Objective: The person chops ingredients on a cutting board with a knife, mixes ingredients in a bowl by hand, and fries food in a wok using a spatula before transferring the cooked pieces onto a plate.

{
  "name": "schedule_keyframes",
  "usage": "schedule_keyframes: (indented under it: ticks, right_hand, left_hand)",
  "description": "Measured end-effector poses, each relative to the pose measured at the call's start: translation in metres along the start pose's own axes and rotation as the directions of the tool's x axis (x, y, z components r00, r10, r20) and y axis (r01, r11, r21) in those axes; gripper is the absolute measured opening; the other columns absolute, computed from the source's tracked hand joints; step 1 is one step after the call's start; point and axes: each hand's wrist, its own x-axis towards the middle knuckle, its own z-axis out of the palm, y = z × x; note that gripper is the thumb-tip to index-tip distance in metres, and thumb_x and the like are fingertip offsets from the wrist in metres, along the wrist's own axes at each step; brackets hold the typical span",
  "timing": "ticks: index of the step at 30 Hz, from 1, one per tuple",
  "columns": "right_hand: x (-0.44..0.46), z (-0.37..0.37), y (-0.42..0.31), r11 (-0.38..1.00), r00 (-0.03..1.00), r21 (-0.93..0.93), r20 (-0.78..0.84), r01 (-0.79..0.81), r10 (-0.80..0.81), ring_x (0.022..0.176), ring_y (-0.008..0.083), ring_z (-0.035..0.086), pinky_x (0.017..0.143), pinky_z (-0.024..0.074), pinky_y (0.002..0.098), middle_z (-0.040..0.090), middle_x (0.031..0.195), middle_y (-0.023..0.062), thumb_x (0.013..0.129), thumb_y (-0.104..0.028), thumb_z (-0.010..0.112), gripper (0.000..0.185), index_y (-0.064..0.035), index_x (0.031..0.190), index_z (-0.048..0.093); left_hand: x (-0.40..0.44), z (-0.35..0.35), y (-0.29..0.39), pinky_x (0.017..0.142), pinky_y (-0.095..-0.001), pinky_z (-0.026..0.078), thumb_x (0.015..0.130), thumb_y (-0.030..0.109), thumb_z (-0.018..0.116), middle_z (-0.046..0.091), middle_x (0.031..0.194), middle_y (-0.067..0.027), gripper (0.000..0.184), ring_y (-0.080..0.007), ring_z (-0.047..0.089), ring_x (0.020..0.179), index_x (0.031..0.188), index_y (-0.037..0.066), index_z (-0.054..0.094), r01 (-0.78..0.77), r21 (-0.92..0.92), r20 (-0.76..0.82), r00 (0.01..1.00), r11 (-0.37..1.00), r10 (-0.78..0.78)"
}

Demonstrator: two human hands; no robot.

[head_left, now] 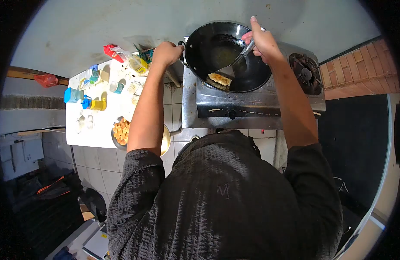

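A black wok point(204, 52) sits on the left part of the steel gas stove point(252, 104). My left hand point(167, 53) is closed on the wok's loop handle at its left side. In my right hand point(261, 42) is the handle of a metal spatula point(247, 48), which slants down to the left into the wok. Its blade touches or lies just beside a browned piece of food point(220, 79) near the wok's front wall. A little oil shines on the wok's bottom.
Left of the stove, a white table point(74, 125) holds a yellow bottle with a blue cap point(95, 104), an oil bottle point(137, 65), jars and a pan of cubed food point(121, 131). A second burner point(304, 73) is at the right. A wall stands behind.
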Motion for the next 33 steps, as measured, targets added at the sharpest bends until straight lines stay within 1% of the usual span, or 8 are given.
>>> schedule_keyframes:
  ticks: [5, 9, 16, 18, 25, 27, 28, 33]
  right_hand:
    - [-0.019, 0.016, -0.011, 0.998, 0.999, -0.06, -0.027, 0.026, -0.028, 0.044, 0.0084, 0.032, 0.039, 0.0228, 0.0249, 0.052, 0.065, 0.0022, 0.094, -0.061, 0.04, 0.07, 0.0019, 0.079, 0.066]
    - [-0.043, 0.029, -0.011, 0.98, 0.991, -0.158, -0.043, 0.12, -0.128, 0.047, 0.0096, 0.038, 0.042, 0.0283, 0.0256, 0.052, 0.058, 0.0007, 0.093, -0.063, 0.041, 0.07, -0.0014, 0.071, 0.067]
    - [-0.053, 0.03, -0.008, 0.987, 0.991, -0.133, -0.083, 0.093, -0.105, 0.048, 0.009, 0.038, 0.043, 0.0293, 0.0252, 0.051, 0.057, -0.0005, 0.093, -0.062, 0.041, 0.069, -0.0023, 0.07, 0.066]
    - [-0.051, 0.031, -0.007, 0.986, 0.991, -0.137, -0.088, 0.091, -0.103, 0.06, 0.0183, 0.058, 0.068, 0.0471, 0.0317, 0.061, 0.056, 0.0073, 0.096, -0.055, 0.04, 0.069, -0.0032, 0.061, 0.069]
    - [-0.049, 0.034, -0.01, 0.993, 0.995, -0.115, -0.097, 0.015, -0.026, 0.055, 0.0181, 0.056, 0.06, 0.0466, 0.0322, 0.06, 0.056, 0.0071, 0.095, -0.056, 0.04, 0.069, -0.0026, 0.061, 0.068]
    - [-0.053, 0.037, -0.012, 0.995, 0.996, -0.095, -0.077, 0.039, -0.047, 0.049, 0.0089, 0.035, 0.043, 0.0271, 0.0266, 0.048, 0.059, -0.0013, 0.093, -0.062, 0.04, 0.07, -0.0022, 0.071, 0.068]
    - [-0.053, 0.038, -0.012, 0.995, 0.996, -0.093, -0.081, 0.035, -0.043, 0.049, 0.0089, 0.035, 0.043, 0.0271, 0.0266, 0.048, 0.059, -0.0013, 0.093, -0.062, 0.04, 0.07, -0.0022, 0.071, 0.068]
    - [-0.06, 0.041, -0.022, 0.995, 0.996, -0.1, -0.092, -0.027, 0.017, 0.049, 0.0095, 0.036, 0.045, 0.0299, 0.0271, 0.048, 0.061, -0.001, 0.093, -0.064, 0.039, 0.071, -0.0025, 0.071, 0.068]
  left_hand:
    - [0.003, -0.003, 0.004, 0.085, -0.0418, 0.05, 0.074, 0.043, 0.058, 0.067, 0.092, -0.027, 0.047, -0.0408, 0.065, 0.091, 0.085, -0.001, 0.072, 0.017, 0.036, 0.069, 0.997, 0.999, -0.019]
    - [-0.002, -0.001, 0.005, 0.084, -0.042, 0.05, 0.073, 0.042, 0.058, 0.066, 0.09, -0.0278, 0.047, -0.041, 0.065, 0.09, 0.084, -0.002, 0.072, 0.02, -0.001, 0.036, 0.999, 1.0, -0.02]
    - [-0.001, 0.007, 0.004, 0.084, -0.0426, 0.051, 0.075, 0.04, 0.055, 0.067, 0.087, -0.0273, 0.045, -0.0413, 0.065, 0.089, 0.081, -0.002, 0.072, 0.031, -0.01, -0.027, 0.999, 0.999, -0.031]
    - [-0.001, 0.007, 0.005, 0.084, -0.0426, 0.051, 0.076, 0.039, 0.055, 0.067, 0.087, -0.0272, 0.044, -0.0412, 0.065, 0.089, 0.081, -0.001, 0.072, 0.032, -0.008, -0.031, 0.999, 0.999, -0.033]
    - [-0.001, 0.011, 0.008, 0.085, -0.0431, 0.051, 0.077, 0.04, 0.055, 0.067, 0.088, -0.0261, 0.044, -0.0406, 0.066, 0.089, 0.081, 0.0, 0.072, 0.055, 0.019, -0.073, 0.996, 0.998, -0.054]
    - [0.001, 0.015, 0.005, 0.08, -0.0427, 0.05, 0.076, 0.039, 0.056, 0.065, 0.081, -0.0274, 0.045, -0.0409, 0.065, 0.083, 0.078, -0.003, 0.07, 0.026, 0.008, -0.102, 0.994, 1.0, -0.025]
    - [0.001, 0.015, 0.005, 0.076, -0.0423, 0.05, 0.075, 0.039, 0.056, 0.063, 0.074, -0.0288, 0.046, -0.0411, 0.065, 0.077, 0.075, -0.006, 0.067, 0.001, -0.003, -0.133, 0.991, 1.0, -0.002]
    - [0.002, 0.016, 0.004, 0.077, -0.0421, 0.05, 0.074, 0.039, 0.056, 0.064, 0.076, -0.0278, 0.045, -0.0403, 0.065, 0.079, 0.076, -0.005, 0.068, -0.003, 0.011, -0.135, 0.991, 1.0, 0.005]
